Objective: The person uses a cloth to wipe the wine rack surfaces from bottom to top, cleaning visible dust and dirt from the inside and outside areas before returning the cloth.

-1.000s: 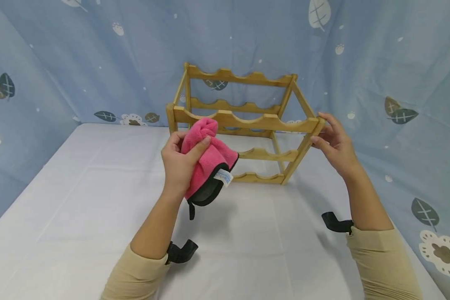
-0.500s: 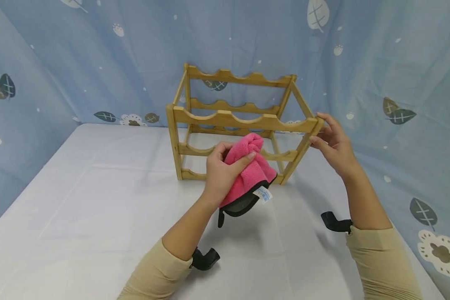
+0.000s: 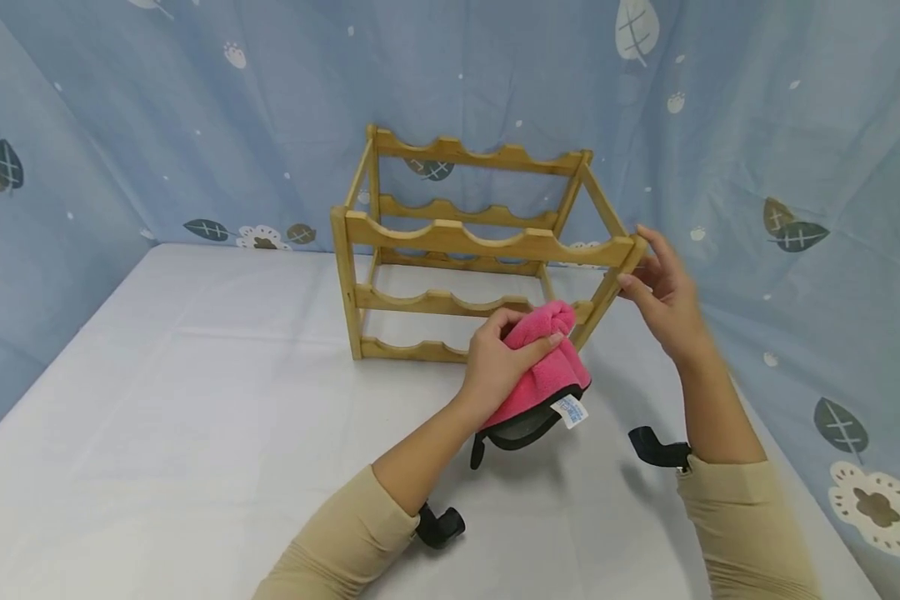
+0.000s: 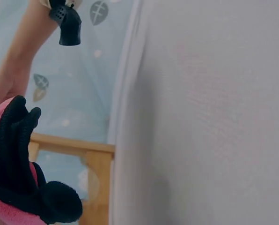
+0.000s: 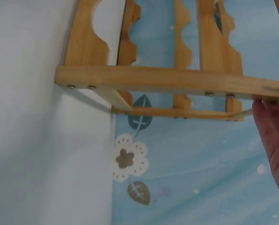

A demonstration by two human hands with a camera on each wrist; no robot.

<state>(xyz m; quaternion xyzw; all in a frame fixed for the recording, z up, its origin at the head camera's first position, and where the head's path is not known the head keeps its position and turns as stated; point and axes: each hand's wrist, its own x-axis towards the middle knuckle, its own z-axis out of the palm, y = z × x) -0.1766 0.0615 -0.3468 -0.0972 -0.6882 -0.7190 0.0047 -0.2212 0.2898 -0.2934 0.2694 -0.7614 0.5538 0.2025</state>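
A wooden wine rack (image 3: 450, 237) with scalloped rails stands on the white table. My left hand (image 3: 492, 367) grips a bunched pink cloth (image 3: 543, 367) with black edging and a white tag, thumb on top. The cloth overlaps the right end of the rack's front middle rail; whether it touches the wood I cannot tell. In the left wrist view the cloth's dark edge (image 4: 13, 154) fills the lower left. My right hand (image 3: 663, 304) holds the rack's front right post near its top, between thumb and fingers. The right wrist view shows that post (image 5: 167, 77) with screw heads.
The white-covered table (image 3: 195, 433) extends to the left and in front of the rack. A blue curtain (image 3: 450, 75) with leaf and flower prints hangs behind and along both sides. Black camera mounts (image 3: 438, 527) sit at both wrists.
My left hand has moved right and downward with the cloth, from the left part of the rack's front toward its right end. My right hand stays on the post.
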